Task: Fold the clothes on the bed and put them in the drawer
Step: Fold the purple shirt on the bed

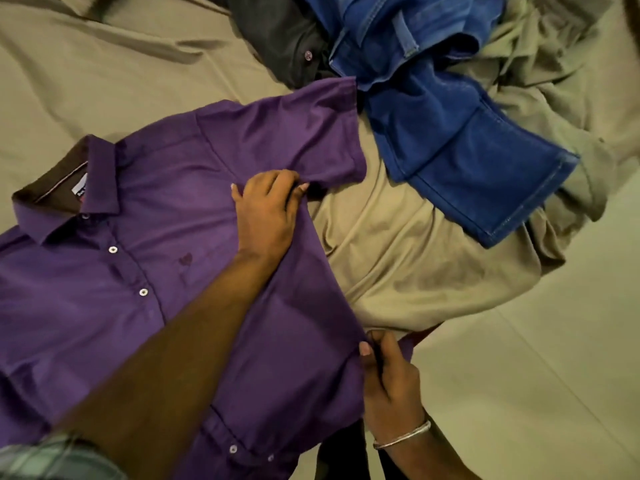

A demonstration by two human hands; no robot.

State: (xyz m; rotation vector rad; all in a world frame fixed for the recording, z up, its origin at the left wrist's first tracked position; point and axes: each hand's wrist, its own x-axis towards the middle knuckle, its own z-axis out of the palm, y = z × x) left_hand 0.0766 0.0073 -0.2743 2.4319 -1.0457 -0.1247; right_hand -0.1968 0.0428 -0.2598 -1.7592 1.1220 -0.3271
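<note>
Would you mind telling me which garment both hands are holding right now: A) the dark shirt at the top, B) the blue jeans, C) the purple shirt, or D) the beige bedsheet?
C: the left hand grips the purple shirt near its sleeve, and the right hand pinches its side edge; the blue jeans lie untouched.

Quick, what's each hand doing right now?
Left hand: pinches the purple shirt below its sleeve.
Right hand: grips the shirt's side edge.
</note>
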